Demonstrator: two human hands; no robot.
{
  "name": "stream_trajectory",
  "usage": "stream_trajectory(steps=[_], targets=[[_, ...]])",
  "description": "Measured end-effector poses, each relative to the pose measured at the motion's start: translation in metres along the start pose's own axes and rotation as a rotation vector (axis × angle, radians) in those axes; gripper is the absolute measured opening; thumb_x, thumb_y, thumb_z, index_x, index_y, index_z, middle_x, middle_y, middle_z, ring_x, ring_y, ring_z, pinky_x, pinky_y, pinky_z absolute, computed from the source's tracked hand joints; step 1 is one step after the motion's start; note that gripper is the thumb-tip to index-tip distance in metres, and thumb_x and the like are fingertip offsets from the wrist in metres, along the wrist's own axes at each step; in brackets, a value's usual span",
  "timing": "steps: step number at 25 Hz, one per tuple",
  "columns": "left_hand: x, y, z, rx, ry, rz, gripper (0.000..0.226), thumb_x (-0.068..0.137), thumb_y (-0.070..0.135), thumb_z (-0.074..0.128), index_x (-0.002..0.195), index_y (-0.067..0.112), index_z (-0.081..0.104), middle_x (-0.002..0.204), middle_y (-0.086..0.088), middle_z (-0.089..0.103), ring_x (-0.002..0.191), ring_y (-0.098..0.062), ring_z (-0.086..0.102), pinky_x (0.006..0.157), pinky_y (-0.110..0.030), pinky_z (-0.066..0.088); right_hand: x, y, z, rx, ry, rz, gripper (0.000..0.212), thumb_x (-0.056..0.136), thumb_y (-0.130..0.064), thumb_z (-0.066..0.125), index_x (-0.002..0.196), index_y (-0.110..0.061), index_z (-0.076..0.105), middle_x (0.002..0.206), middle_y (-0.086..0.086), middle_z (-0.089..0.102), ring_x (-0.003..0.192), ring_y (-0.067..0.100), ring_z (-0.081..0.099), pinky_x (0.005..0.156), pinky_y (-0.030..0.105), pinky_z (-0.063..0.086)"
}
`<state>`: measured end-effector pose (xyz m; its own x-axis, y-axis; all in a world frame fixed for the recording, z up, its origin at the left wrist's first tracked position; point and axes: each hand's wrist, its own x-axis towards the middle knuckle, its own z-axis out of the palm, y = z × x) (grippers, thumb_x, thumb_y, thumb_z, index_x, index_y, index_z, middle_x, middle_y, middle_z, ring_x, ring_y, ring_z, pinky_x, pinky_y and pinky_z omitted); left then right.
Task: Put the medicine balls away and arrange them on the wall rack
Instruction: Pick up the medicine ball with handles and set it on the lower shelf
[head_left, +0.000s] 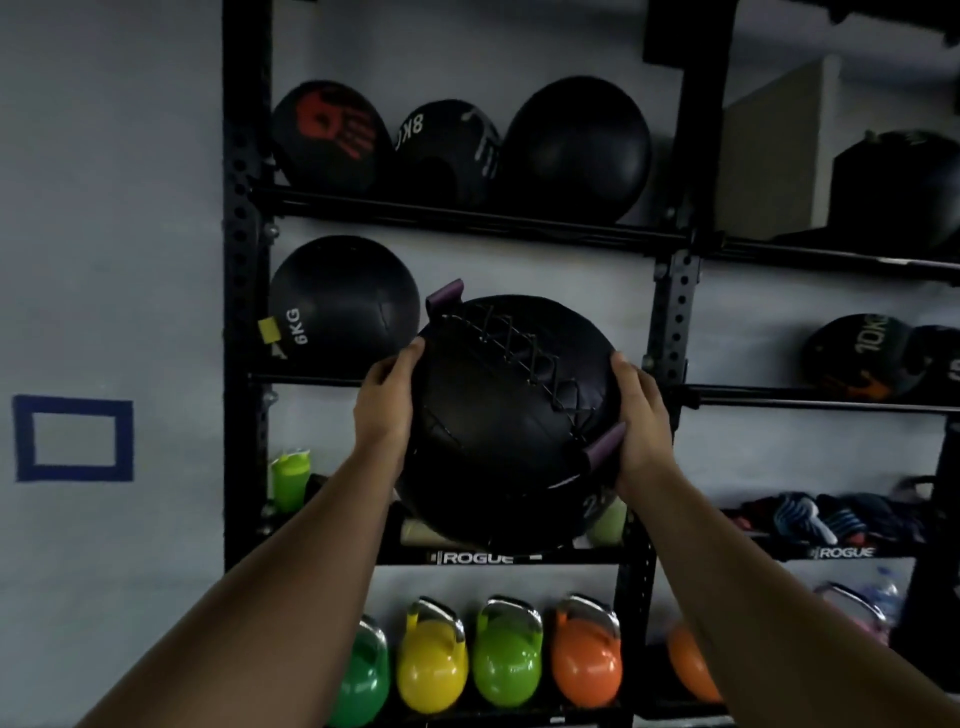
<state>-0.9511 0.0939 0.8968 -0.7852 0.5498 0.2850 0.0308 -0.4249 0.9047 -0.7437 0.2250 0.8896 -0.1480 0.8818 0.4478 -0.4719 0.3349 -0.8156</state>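
A large black medicine ball (511, 415) with laced stitching and purple tabs is held up in front of the black wall rack (247, 208). My left hand (384, 400) presses its left side and my right hand (641, 415) its right side. The ball hangs level with the middle shelf rail (306, 379), just right of a 6KG ball (343, 304) resting there. On the top shelf sit three black balls: one with a red hand print (330, 137), an 8KG one (447, 148), and a plain one (576, 148).
A 10KG ball (857, 356) and another ball (898, 189) rest in the right bay. Coloured kettlebells (506, 660) line the bottom shelf. A green bottle (291, 478) stands low on the left. A blue tape rectangle (72, 439) marks the wall.
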Motion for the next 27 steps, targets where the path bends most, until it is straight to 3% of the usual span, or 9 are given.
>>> stream_trajectory(steps=[2, 4, 7, 16, 18, 24, 27], targets=[[0.040, -0.004, 0.016, -0.020, 0.009, 0.030, 0.074, 0.058, 0.074, 0.072, 0.117, 0.028, 0.076, 0.129, -0.007, 0.077, 0.123, -0.030, 0.071, 0.115, -0.048, 0.052, 0.043, 0.009, 0.013, 0.007, -0.024, -0.028, 0.066, 0.078, -0.058, 0.075, 0.132, -0.021, 0.068, 0.123, 0.007, 0.076, 0.115, 0.026, 0.074, 0.097, 0.041, 0.061], [0.092, -0.010, 0.033, -0.046, 0.030, 0.059, 0.085, 0.058, 0.076, 0.071, 0.127, 0.026, 0.075, 0.129, -0.007, 0.076, 0.121, -0.029, 0.071, 0.113, -0.048, 0.053, 0.095, 0.021, 0.034, -0.001, -0.058, -0.049, 0.071, 0.074, -0.062, 0.075, 0.134, -0.023, 0.067, 0.127, 0.008, 0.073, 0.118, 0.027, 0.072, 0.105, 0.046, 0.058], [0.176, -0.015, 0.057, -0.051, 0.032, 0.083, 0.081, 0.063, 0.075, 0.072, 0.129, 0.030, 0.074, 0.127, -0.004, 0.077, 0.118, -0.027, 0.073, 0.111, -0.047, 0.055, 0.179, 0.046, 0.069, 0.001, -0.082, -0.060, 0.073, 0.070, -0.066, 0.075, 0.132, -0.028, 0.067, 0.129, 0.007, 0.073, 0.119, 0.027, 0.071, 0.107, 0.049, 0.056], [0.344, -0.049, 0.123, -0.025, 0.090, 0.169, 0.068, 0.078, 0.073, 0.068, 0.133, 0.034, 0.070, 0.124, -0.001, 0.076, 0.114, -0.024, 0.073, 0.103, -0.045, 0.058, 0.371, 0.124, 0.121, 0.090, -0.129, -0.097, 0.057, 0.083, -0.057, 0.074, 0.130, -0.026, 0.067, 0.126, 0.006, 0.073, 0.113, 0.025, 0.075, 0.096, 0.042, 0.062], [0.367, -0.057, 0.136, -0.012, 0.107, 0.182, 0.067, 0.078, 0.073, 0.069, 0.132, 0.033, 0.071, 0.123, -0.001, 0.077, 0.114, -0.024, 0.073, 0.103, -0.043, 0.059, 0.401, 0.140, 0.123, 0.131, -0.153, -0.093, 0.045, 0.090, -0.051, 0.073, 0.127, -0.026, 0.068, 0.125, 0.007, 0.074, 0.111, 0.025, 0.075, 0.095, 0.041, 0.063], [0.420, -0.082, 0.171, 0.007, 0.183, 0.216, 0.070, 0.072, 0.074, 0.071, 0.129, 0.033, 0.072, 0.123, -0.001, 0.077, 0.114, -0.024, 0.073, 0.105, -0.044, 0.059, 0.470, 0.181, 0.129, 0.208, -0.170, -0.041, 0.032, 0.097, -0.041, 0.070, 0.122, -0.021, 0.068, 0.123, 0.014, 0.075, 0.112, 0.031, 0.075, 0.099, 0.046, 0.062], [0.437, -0.093, 0.179, 0.017, 0.207, 0.210, 0.072, 0.062, 0.076, 0.071, 0.121, 0.035, 0.074, 0.121, -0.001, 0.077, 0.112, -0.025, 0.074, 0.105, -0.046, 0.060, 0.490, 0.203, 0.130, 0.239, -0.175, -0.016, 0.037, 0.099, -0.037, 0.068, 0.128, -0.014, 0.066, 0.128, 0.020, 0.073, 0.115, 0.037, 0.073, 0.100, 0.049, 0.061]])
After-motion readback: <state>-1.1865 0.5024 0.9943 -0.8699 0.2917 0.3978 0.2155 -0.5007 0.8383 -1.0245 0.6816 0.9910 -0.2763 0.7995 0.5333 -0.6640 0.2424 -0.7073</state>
